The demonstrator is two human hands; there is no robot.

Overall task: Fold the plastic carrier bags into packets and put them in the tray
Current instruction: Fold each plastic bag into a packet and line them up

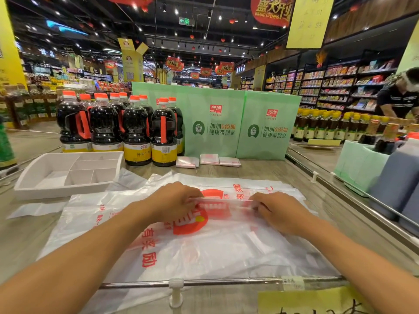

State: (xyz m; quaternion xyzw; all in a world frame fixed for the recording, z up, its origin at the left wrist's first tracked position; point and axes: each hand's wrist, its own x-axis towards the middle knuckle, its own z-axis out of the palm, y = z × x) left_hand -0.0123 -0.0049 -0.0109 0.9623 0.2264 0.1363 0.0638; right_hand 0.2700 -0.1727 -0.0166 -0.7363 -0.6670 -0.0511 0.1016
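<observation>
On a supermarket display table (260, 171), a left hand (179, 200) and right hand (274, 209) pinch a half-folded carrier bag (226, 203) atop loose bags (204, 250), with three finished packets (209, 159) lying beside sauce bottles (136, 132), none yet in the tray (34, 184).

Worn on the head, wide-angle, single view. Looks forward and down along both forearms at the table (260, 168), near enough to put the left hand (176, 200), right hand (278, 211) and carrier bag (215, 245) mid-frame. Reaches past bottles (136, 132) to shelves (335, 87) and ceiling (226, 35). Bows straight lines toward the edges.
</observation>
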